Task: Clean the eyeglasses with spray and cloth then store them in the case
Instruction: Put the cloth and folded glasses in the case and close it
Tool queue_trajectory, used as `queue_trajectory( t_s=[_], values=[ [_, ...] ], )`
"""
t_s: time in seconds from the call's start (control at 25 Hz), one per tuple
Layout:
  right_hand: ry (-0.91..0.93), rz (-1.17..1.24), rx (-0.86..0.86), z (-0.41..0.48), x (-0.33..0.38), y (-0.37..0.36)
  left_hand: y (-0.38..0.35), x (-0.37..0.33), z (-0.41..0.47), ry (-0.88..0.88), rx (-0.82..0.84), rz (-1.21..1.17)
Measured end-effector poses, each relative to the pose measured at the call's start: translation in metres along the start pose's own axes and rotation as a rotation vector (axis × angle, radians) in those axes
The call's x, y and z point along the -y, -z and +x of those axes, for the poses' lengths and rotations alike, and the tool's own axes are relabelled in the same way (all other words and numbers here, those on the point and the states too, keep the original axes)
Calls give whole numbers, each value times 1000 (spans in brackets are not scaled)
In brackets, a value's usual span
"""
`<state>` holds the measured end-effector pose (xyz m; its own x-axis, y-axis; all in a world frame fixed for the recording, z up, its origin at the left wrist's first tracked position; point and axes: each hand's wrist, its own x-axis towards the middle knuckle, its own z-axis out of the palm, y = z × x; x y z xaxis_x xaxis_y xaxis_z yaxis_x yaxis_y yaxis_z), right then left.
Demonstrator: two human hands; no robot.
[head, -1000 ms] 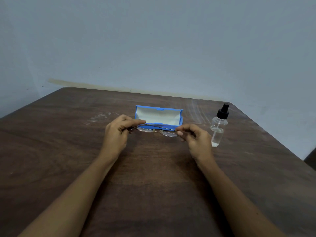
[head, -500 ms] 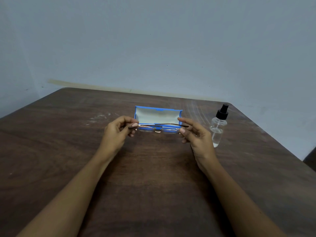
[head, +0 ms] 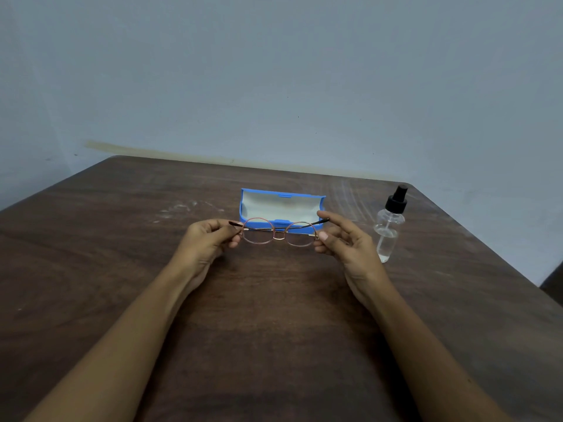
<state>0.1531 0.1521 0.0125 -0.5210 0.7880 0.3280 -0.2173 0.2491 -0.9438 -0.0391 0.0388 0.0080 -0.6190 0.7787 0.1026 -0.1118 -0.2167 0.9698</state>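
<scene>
Eyeglasses [head: 278, 236] now stand turned lens-upright just before the open case [head: 281, 205], temples folded, left hand [head: 207, 242] and right hand [head: 347, 245] pinching the ends between fingers [head: 327, 215], apparently ready for storing.

- The curled fingers of the left hand [head: 207, 242] cover the left end of the eyeglasses [head: 277, 236], so the hinge there cannot be seen.
- The eyeglasses and the right hand [head: 347, 245] hide much of the near wall of the case [head: 281, 205].
- Both forearms run out of view on the near side.
- The table [head: 122, 254] is cut off at its left, right and near sides.
- A dark shape [head: 553, 284] at the right edge is cropped and cannot be identified.
</scene>
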Motion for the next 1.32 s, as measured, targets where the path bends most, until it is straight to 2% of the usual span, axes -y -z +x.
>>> queue_trajectory(
  t_s=[0.28,0.48,0.72,0.88,1.04,1.32],
  values=[
    [-41,89,-68,0,2,1,1,-5,-2,115,37,-139],
    [-95,58,-47,0,1,2,3,-7,-4,110,58,-103],
    [-126,-78,-55,-1,-2,2,1,-5,-8,47,28,88],
    [-161,-163,-62,-1,-1,0,0,-5,-11,-34,40,355],
    [-181,-252,-62,-3,0,0,3,-4,-9,-71,23,511],
    [-220,-362,-56,-3,-1,0,2,-2,-7,-74,18,631]
  ],
)
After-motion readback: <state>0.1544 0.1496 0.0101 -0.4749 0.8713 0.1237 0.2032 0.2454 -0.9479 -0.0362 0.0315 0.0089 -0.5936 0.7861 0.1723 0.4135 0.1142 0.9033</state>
